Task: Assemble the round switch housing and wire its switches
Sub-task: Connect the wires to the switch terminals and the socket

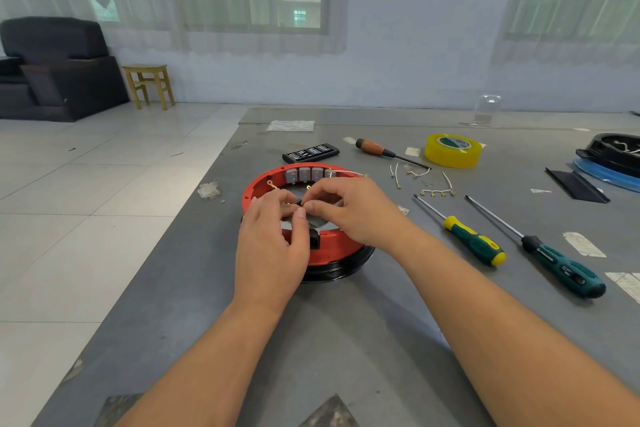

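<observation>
A round red plastic switch housing (332, 250) is seen near the middle of the grey table (194, 288), seated on a black round base (346, 270). Along the far inner wall of the housing a row of small grey switches (304, 174) is fitted, and a thin white wire (346, 172) is laid from the rightmost one over the rim. A brass ring terminal (271, 184) is visible at the inner left wall. Both hands are held over the housing's opening, fingertips close together. The left hand (273, 246) is curled, with its thumb and fingers pinched on a small part that cannot be made out. The right hand (349, 210) is likewise bent, thumb and forefinger closed on a small dark piece; what it is cannot be told. Behind the housing a black flat case of screwdriver bits (310, 152) is laid. To the right are found a wooden-handled screwdriver (388, 152), a yellow roll of tape (453, 150), several short white wires with brass terminals (438, 191), a green and yellow screwdriver (464, 234) and a dark teal screwdriver (547, 260). At the far right edge a black dish on a blue ring (613, 163) is partly shown. Beyond the table a dark armchair (52, 69) and a yellow wooden stool (149, 85) are stood on the tiled floor.
</observation>
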